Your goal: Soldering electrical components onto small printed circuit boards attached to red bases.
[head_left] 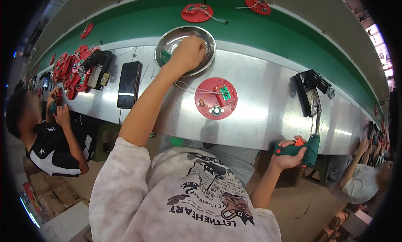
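Observation:
My left hand (pixel 191 52) reaches over a shiny metal bowl (pixel 208 65), fingers curled down into it; the fingertips are hidden, so what they pinch does not show. Small green pieces (pixel 166 56) lie at the bowl's left inside wall. In front of the bowl, a round red disc (pixel 206 86) rests flat on the bench, carrying a green circuit board (pixel 226 93), a round silvery part and thin white wires leading left. My right hand (pixel 289 153) is wrapped around a green pistol-shaped soldering gun (pixel 310 150) with an orange trigger, its long metal tip reaching toward a black stand (pixel 305 93).
A black phone (pixel 129 84) lies left of the bowl. Farther left are a pile of red discs (pixel 71 70) and another black stand (pixel 99 70). More red discs (pixel 197 12) sit on the green strip (pixel 142 26) behind. People work at both sides (pixel 54 145).

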`<state>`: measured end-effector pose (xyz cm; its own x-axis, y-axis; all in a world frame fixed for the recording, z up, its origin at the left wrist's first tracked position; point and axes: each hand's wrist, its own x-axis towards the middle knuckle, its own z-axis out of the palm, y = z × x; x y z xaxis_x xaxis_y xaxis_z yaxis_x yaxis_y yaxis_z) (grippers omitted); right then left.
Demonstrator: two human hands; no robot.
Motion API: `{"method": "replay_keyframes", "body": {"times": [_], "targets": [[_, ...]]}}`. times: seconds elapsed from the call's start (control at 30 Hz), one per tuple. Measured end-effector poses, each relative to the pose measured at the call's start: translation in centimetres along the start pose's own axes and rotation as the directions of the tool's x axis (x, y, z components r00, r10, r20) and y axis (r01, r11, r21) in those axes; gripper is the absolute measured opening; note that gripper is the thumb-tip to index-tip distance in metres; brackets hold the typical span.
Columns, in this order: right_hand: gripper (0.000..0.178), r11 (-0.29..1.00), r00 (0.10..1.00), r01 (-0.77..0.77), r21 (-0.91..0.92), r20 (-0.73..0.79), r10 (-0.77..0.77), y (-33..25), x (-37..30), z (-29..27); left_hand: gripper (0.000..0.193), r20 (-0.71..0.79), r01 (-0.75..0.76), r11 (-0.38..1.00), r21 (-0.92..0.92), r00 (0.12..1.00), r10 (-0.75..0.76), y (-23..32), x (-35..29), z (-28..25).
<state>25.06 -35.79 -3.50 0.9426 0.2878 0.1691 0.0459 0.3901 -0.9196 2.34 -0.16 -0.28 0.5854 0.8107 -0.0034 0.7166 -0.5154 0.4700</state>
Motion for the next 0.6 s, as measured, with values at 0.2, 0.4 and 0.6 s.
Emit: {"method": "replay_keyframes", "body": {"times": [0.2, 0.4, 0.6], "targets": [[0.048, 0.998, 0.908, -0.029, -0.049, 0.417, 0.047, -0.1, -0.9, -1.8, 0.009, -0.444, -0.306, 0.907, -0.29, 0.882, 0.156, 6.7, -10.3, -0.8], [0.031, 0.915, 0.665, 0.092, -0.394, 0.708, 0.238, -0.8, -2.9, 0.1, 0.013, -0.561, -0.382, 0.909, -0.165, 0.795, 0.232, 7.5, -14.9, 5.0], [0.026, 0.91, 0.636, -0.058, -0.41, 0.687, 0.35, -1.0, -3.1, 2.0, 0.012, -0.632, -0.39, 0.921, 0.022, 0.708, 0.315, 6.8, -14.0, 7.8]]}}
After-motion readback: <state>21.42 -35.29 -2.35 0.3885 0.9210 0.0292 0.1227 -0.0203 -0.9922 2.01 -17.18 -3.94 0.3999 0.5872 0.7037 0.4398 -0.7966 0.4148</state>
